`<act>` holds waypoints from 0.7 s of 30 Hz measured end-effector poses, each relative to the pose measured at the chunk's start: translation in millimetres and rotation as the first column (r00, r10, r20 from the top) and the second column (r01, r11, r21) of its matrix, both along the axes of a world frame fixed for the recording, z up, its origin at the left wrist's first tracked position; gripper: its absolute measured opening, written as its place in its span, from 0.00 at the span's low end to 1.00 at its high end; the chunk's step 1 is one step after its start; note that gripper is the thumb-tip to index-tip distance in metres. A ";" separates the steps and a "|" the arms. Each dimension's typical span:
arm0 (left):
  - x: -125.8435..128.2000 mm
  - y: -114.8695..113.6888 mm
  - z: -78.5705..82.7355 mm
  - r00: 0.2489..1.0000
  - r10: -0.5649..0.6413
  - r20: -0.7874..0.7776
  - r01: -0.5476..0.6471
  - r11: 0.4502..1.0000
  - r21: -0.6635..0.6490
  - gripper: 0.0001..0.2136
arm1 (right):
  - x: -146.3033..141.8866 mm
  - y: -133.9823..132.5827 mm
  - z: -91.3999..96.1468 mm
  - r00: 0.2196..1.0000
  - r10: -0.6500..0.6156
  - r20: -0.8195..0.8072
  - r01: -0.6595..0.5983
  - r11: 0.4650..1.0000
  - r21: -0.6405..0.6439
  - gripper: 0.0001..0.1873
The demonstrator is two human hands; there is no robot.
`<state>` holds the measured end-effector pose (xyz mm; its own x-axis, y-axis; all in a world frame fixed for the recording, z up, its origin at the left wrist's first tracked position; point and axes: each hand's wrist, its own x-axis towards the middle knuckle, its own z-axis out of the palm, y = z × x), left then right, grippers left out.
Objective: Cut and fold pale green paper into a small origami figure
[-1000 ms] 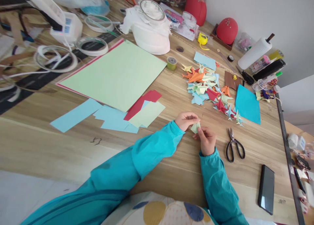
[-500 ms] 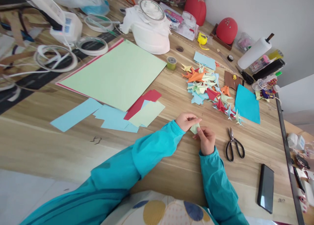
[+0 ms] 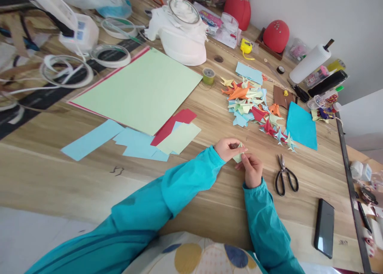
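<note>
A small pale green folded paper is held between my two hands above the wooden table. My left hand pinches its upper left side, thumb lying across the paper. The fingers of my right hand are closed on its lower right edge, covering part of it. Beyond my hands lies a heap of folded paper cranes in orange, red, pale green and light blue. Cut strips of blue, red and green paper lie to the left of my hands.
Black-handled scissors and a phone lie to my right. Large pale green sheets are stacked at left. A thread spool, a yellow tape measure and a turquoise paper square lie further back.
My left thumb has shifted slightly, and a pointed tip of the folded paper now shows above it. My right hand has hardly moved.
</note>
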<state>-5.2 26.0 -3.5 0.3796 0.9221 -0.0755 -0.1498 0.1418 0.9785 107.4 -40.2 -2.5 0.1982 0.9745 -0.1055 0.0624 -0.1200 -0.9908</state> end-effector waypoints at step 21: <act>0.6 1.7 -6.1 0.997 -0.004 0.078 0.008 0.998 -0.055 0.11 | -0.2 0.2 -3.5 0.998 0.042 -0.036 -0.041 0.999 0.031 0.15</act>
<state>-4.6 27.7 -9.6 0.3920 0.9149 -0.0962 -0.2237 0.1962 0.9547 107.2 -40.0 -6.0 0.1545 0.9845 -0.0826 0.0301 -0.0883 -0.9956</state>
